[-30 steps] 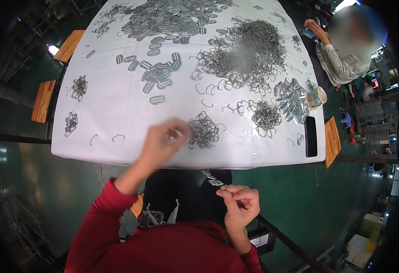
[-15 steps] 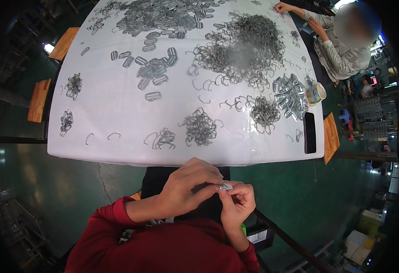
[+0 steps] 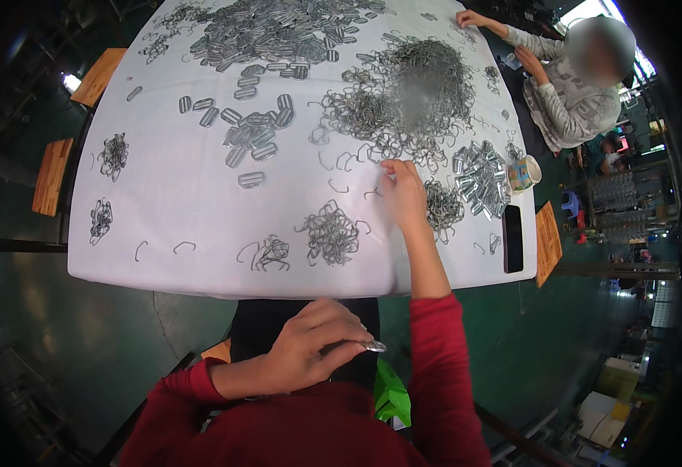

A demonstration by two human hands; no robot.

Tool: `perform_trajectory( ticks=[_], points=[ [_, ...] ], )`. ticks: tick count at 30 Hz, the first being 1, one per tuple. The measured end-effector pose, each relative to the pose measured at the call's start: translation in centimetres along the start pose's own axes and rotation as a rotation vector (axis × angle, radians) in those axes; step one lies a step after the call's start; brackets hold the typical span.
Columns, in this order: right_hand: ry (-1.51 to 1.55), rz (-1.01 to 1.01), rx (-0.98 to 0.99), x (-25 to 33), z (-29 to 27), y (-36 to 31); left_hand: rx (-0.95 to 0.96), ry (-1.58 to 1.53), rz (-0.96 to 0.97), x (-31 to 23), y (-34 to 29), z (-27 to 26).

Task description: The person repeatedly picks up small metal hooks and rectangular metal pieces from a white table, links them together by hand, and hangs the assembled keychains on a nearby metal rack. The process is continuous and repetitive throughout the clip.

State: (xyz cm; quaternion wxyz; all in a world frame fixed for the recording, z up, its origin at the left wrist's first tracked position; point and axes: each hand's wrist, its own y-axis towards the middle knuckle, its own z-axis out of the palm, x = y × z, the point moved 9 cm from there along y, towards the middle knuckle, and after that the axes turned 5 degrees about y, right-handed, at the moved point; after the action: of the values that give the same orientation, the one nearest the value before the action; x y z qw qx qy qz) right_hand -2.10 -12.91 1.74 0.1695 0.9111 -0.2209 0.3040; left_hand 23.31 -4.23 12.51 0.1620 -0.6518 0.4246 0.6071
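My left hand (image 3: 313,346) is in front of the table edge, pinching a small shiny metal slide buckle (image 3: 375,346) between thumb and fingertips. Over the table, my right hand (image 3: 404,193) reaches to the near edge of the large heap of bent wire hooks (image 3: 434,78). Its fingers are bent, with the thumb a little apart from them, and I see nothing held between. A smaller pile of wire hooks (image 3: 443,208) lies partly hidden behind the right wrist. Loose oval slide buckles (image 3: 251,180) lie farther left.
A big heap of buckles (image 3: 271,31) covers the far side of the white-covered table (image 3: 177,265). On the right are narrow metal pieces (image 3: 481,177), a paper cup (image 3: 521,174) and a black phone (image 3: 514,239). A co-worker (image 3: 578,97) sits at the far right corner.
My right hand has let go of the buckle and moved forward onto the table by the wire hooks. My left hand keeps the buckle. The view has shifted slightly.
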Motion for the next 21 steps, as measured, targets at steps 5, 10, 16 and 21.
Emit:
perform_trajectory(
  ticks=[5, 10, 16, 21],
  points=[
    [-0.173, 0.019, 0.138, -0.1, 1.8, 1.7, -0.012, -0.045, 0.0, 0.5, 0.0, -0.2],
    [-0.09, 0.033, 0.101, -0.9, 1.0, 2.5, 0.005, -0.047, 0.006, 1.0, -0.1, -0.3],
    [-0.127, 0.236, 0.284, -1.7, 4.0, 3.3, -0.013, -0.037, -0.003, 0.9, -0.2, -0.4],
    [-0.207, 0.026, 0.324, 0.3, 3.6, 2.0, -0.031, -0.042, -0.012, 0.9, -0.5, -0.2]
  ],
)
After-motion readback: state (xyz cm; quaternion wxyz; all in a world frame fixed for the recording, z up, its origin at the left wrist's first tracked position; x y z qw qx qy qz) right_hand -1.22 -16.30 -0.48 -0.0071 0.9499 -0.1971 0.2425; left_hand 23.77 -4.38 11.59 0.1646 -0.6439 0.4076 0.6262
